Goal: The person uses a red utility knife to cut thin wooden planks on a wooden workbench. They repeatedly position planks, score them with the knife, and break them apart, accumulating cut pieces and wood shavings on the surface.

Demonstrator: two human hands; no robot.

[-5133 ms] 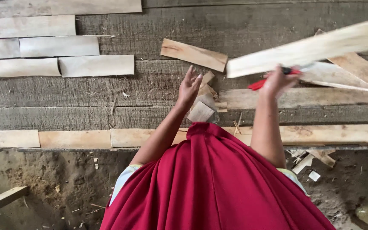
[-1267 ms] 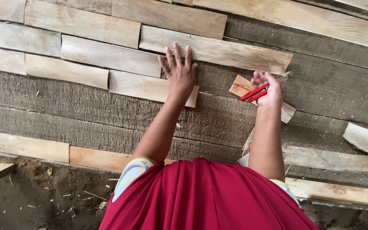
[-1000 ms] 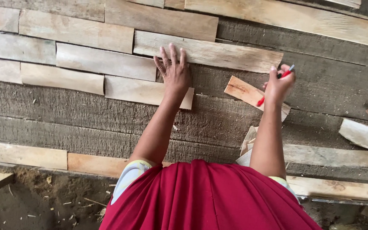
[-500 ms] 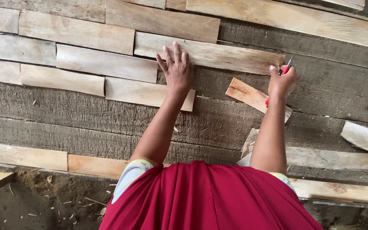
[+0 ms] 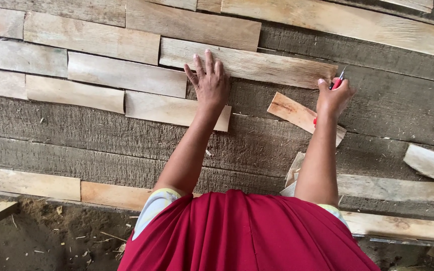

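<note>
Left hand (image 5: 210, 85) flat, fingers spread, on long plank (image 5: 257, 66); right hand (image 5: 333, 96) grips red knife (image 5: 336, 83) at its end.

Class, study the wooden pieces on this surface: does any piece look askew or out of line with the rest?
Yes. A short wood piece lies slanted below the right hand, apart from the neat rows of slats by the left hand. More offcuts lie scattered at the right edge.

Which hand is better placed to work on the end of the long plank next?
Probably the right hand: it grips the red tool beside the long plank's end, while the left hand lies flat on that plank.
</note>
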